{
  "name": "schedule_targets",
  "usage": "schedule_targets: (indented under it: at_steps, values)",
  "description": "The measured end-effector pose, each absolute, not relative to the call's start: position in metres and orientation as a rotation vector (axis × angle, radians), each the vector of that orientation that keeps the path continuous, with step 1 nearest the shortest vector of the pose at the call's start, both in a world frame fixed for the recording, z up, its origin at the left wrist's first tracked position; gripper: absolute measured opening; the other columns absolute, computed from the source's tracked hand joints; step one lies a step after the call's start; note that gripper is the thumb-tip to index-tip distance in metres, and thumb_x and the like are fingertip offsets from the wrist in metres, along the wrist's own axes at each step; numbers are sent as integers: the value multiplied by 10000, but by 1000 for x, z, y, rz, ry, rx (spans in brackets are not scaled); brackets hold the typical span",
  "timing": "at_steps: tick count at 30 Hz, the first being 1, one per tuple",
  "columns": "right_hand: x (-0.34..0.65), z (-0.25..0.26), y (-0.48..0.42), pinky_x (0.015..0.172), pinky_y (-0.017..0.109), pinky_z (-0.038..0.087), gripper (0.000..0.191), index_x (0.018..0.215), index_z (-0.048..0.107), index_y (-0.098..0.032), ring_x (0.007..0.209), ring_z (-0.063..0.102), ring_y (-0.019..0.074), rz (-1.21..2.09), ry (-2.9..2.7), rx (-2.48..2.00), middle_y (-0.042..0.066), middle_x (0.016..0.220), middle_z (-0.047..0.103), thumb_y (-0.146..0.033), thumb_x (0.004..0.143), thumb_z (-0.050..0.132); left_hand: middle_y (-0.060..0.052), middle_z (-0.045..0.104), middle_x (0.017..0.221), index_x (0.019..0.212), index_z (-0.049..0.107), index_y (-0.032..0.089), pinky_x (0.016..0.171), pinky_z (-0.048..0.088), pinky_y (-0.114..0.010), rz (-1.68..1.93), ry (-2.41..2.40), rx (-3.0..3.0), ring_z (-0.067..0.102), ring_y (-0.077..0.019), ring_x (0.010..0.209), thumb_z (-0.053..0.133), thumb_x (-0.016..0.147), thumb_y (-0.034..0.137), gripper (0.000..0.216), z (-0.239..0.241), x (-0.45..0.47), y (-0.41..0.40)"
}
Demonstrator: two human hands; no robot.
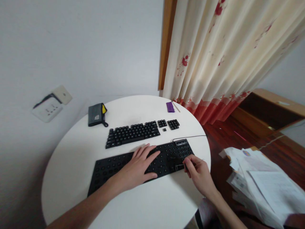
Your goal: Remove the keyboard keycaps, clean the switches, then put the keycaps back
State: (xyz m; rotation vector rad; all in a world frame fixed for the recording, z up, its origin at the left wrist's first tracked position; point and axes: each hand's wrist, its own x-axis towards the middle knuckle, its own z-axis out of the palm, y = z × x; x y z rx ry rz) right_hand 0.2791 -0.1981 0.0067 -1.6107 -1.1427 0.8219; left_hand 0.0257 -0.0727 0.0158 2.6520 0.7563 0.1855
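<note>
A black keyboard base (164,159) with most of its keycaps off lies near the front of the round white table, slanting up to the right. My left hand (140,163) rests on its middle, palm down, fingers spread. At the base's lower right end, my right hand (196,170) is closed in a pinch. Something small and dark shows at its fingertips, too hidden to name. Behind the base, loose black keycaps (133,133) are laid out in keyboard order. Smaller groups of keycaps (173,124) sit to their right, with a single keycap (164,129) just below.
A dark grey pouch (96,114) lies at the table's back left. At the back right are a purple cloth (170,107) and a thin brush-like stick (176,107). A cable (190,137) runs off the right edge. Papers (269,181) are piled beyond the white table (69,159).
</note>
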Motion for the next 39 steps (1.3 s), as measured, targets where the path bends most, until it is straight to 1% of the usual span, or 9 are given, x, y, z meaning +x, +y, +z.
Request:
schedule_targets:
  at_steps: [3,6,16,18,23,27,33,36,39]
  values:
    - [267,2,-193,473,233,337,331,779,584,-186,514,464,122,775,-1231,-1657,-18,610,527,-438,966,481,-45,410,1508,1422,455,346,1178,239,-531,280,578,2643,301,-295,1423,694,856,345,615,10,37,-75]
    - [263,2,-186,484,242,326,317,755,555,-194,513,467,127,723,-1347,-1708,-20,608,513,-393,979,450,-46,486,1442,1387,494,328,1174,243,-529,305,524,2621,375,-271,1377,677,877,331,541,6,41,-77]
    - [233,11,-183,551,278,300,230,790,515,-205,565,553,167,371,-1761,-1909,33,689,602,-221,969,372,-56,505,1409,1336,537,288,1167,243,-522,326,536,2621,389,-266,1350,675,878,284,478,4,43,-78]
    - [238,9,-180,540,269,312,237,774,507,-208,546,543,160,442,-1691,-1875,17,646,582,-244,971,379,-55,503,1412,1352,523,293,1169,231,-528,325,539,2618,388,-268,1351,672,880,287,495,3,42,-78]
    - [265,-3,-174,440,228,351,321,722,484,-210,443,464,121,925,-1208,-1613,-31,545,520,-412,966,434,-53,518,1394,1363,518,318,1163,238,-529,354,523,2581,407,-275,1341,703,855,307,541,1,41,-76]
    - [267,-4,-178,416,216,347,357,752,520,-196,439,443,105,977,-1060,-1468,-30,559,540,-495,946,490,-59,553,1354,1331,556,308,1142,286,-515,424,568,2507,445,-274,1304,721,844,293,515,6,45,-80]
    - [238,15,-181,497,226,405,335,750,564,-188,530,509,113,883,-1201,-1370,-9,642,575,-420,978,486,-70,685,1078,1113,680,200,898,522,-356,665,575,2108,637,-212,991,758,812,306,328,11,53,-89]
    - [225,18,-177,581,240,460,285,799,613,-187,625,567,135,782,-1280,-1386,9,703,616,-369,981,489,-51,703,930,950,714,176,783,539,-313,768,593,1999,654,-185,854,769,795,248,179,9,53,-89]
    - [218,16,-173,733,284,534,237,983,680,-193,824,655,181,766,-1311,-1409,59,919,702,-349,975,503,-40,702,882,893,727,175,754,537,-301,831,641,1925,653,-174,814,768,778,179,122,7,52,-85]
